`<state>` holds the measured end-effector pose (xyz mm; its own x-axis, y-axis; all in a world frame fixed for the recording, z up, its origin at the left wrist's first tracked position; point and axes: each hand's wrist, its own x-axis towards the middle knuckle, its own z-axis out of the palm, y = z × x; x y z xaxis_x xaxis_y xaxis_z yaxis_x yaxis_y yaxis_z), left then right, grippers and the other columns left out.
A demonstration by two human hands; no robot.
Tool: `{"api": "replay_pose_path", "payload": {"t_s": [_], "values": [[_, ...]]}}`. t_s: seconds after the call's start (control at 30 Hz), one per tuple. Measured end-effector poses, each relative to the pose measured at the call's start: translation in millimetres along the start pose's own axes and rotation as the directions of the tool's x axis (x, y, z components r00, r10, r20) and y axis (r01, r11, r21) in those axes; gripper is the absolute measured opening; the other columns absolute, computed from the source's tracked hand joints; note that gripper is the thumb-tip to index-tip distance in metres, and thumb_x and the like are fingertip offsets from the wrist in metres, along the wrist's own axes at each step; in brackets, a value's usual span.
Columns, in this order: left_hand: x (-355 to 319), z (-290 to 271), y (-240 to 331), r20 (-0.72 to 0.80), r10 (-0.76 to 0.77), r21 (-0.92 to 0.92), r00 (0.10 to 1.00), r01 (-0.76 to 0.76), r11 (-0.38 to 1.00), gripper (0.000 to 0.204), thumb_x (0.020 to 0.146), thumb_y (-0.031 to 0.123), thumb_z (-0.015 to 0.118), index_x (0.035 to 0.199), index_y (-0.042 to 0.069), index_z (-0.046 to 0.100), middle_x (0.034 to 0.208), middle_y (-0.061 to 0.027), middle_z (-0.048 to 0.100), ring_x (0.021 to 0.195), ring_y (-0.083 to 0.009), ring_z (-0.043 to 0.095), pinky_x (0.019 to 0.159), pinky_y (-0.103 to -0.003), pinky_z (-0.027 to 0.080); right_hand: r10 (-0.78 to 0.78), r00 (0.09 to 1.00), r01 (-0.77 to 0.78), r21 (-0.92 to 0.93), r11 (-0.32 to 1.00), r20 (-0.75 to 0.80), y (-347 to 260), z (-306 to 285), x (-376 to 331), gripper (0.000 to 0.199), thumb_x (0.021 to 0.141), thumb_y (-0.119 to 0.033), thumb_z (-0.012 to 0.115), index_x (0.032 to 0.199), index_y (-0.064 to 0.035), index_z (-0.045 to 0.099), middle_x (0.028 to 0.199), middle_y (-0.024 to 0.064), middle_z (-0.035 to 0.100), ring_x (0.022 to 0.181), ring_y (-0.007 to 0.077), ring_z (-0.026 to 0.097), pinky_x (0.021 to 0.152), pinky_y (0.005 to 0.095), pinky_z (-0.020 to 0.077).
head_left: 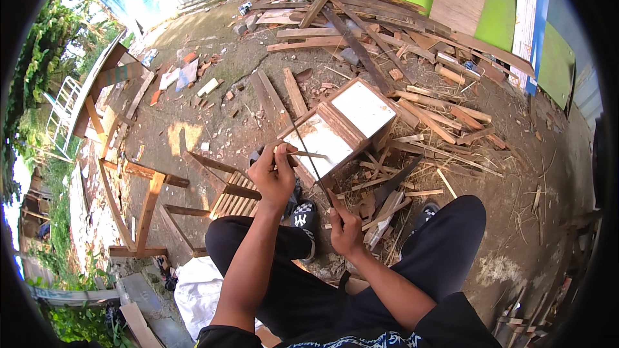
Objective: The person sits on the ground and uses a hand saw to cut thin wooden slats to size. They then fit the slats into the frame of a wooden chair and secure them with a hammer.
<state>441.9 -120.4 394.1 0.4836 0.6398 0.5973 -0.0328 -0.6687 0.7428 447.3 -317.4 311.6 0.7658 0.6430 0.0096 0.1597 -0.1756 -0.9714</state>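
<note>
My left hand [273, 173] is closed in a pinch around a short, thin wooden stick [312, 154], whose free end points right. In my right hand [346, 228] is a long, thin dark tool [308, 152], gripped at its lower end and slanting up to the left. It looks like a blade or file seen on edge; its exact kind is unclear. The tool passes across the stick just right of my left hand, though I cannot tell whether they touch. Beyond both hands stands a wooden box-like piece [340, 125] with white panels on top.
A slatted wooden chair [229, 193] lies to the left, beside an upright wooden frame [149, 209]. Planks [361, 22] are heaped at the back. Split wood pieces [445, 119] and a dark flat blade [398, 179] lie on the right. White cloth [196, 296] rests near my left leg.
</note>
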Motion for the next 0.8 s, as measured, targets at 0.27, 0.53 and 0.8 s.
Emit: {"api": "replay_pose_path", "payload": {"t_s": [0.27, 0.53, 0.8], "values": [[0.4, 0.7, 7.9, 0.039, 0.037, -0.008, 0.999, -0.037, 0.999, 0.023, 0.107, 0.006, 0.057, 0.09, -0.004, 0.07, 0.071, -0.0069, 0.07, 0.057, -0.0119, 0.068, 0.054, -0.025, 0.05, 0.068, 0.997, -0.068, 0.038, 0.997, 0.023, -2.2, -2.0, 7.0, 0.043, 0.11, -0.016, 0.049, 0.151, -0.0071, 0.057, 0.135, 0.0289, 0.066, 0.127, 0.0468, 0.062, 0.1, 0.0447, 0.0536], [-5.5, -0.1, -6.5, 0.063, 0.085, -0.006, 0.994, -0.085, 0.996, 0.028, 0.11, 0.011, 0.052, 0.095, -0.005, 0.069, 0.075, -0.0079, 0.072, 0.057, -0.0108, 0.065, 0.053, -0.025, 0.049, -0.078, 0.995, 0.078, 0.008, 0.997, -0.062, 9.8, 4.0, 7.4, 0.043, 0.11, -0.018, 0.049, 0.153, -0.0134, 0.056, 0.125, 0.0318, 0.069, 0.109, 0.0472, 0.069, 0.086, 0.0467, 0.0572], [-4.2, -6.5, -8.7, 0.061, 0.027, -0.043, 0.998, -0.025, 0.999, 0.031, 0.112, 0.015, 0.05, 0.098, -0.006, 0.067, 0.08, -0.0088, 0.074, 0.058, -0.0113, 0.066, 0.052, -0.025, 0.049, -0.079, 0.995, 0.077, -0.023, 0.997, -0.062, 7.1, 3.6, 3.0, 0.045, 0.11, -0.019, 0.049, 0.154, -0.0152, 0.055, 0.093, 0.0318, 0.069, 0.08, 0.0453, 0.071, 0.07, 0.0466, 0.0525]]}}
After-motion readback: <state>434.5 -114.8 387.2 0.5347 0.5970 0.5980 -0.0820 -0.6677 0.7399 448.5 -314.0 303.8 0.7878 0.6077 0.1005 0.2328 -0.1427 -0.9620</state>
